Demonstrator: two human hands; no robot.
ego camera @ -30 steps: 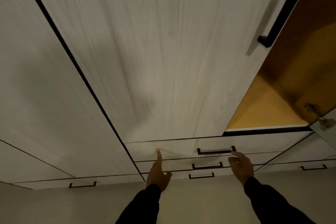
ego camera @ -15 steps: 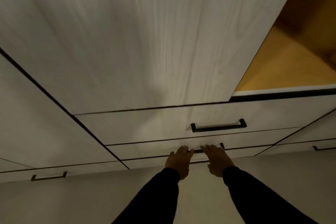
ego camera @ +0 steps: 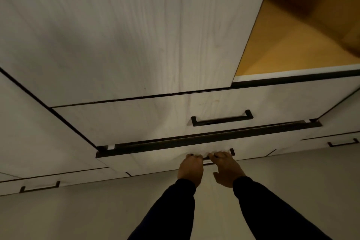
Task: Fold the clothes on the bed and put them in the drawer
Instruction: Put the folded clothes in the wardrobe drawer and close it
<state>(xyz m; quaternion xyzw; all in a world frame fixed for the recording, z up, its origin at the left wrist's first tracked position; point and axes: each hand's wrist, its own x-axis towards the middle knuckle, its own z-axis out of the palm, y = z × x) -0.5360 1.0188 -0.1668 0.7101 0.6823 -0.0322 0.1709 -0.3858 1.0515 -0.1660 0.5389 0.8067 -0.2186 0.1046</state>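
Head view — a black handle [ego camera: 206, 157] on the second drawer [ego camera: 155, 159] is being gripped by curled fingers of the left hand [ego camera: 190, 168] and right hand [ego camera: 227, 169]; the drawer is being held slightly open below the wardrobe door [ego camera: 116, 35]

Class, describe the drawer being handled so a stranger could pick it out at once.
Find the pale wood-grain wardrobe with the open orange compartment. Below hangs a stack of drawers; the middle drawer is it. Alone, it shows a dark gap, and both hands grip its black handle.

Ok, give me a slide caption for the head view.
Both hands, left and right, grip the black bar handle of a slightly open pale woodgrain drawer.
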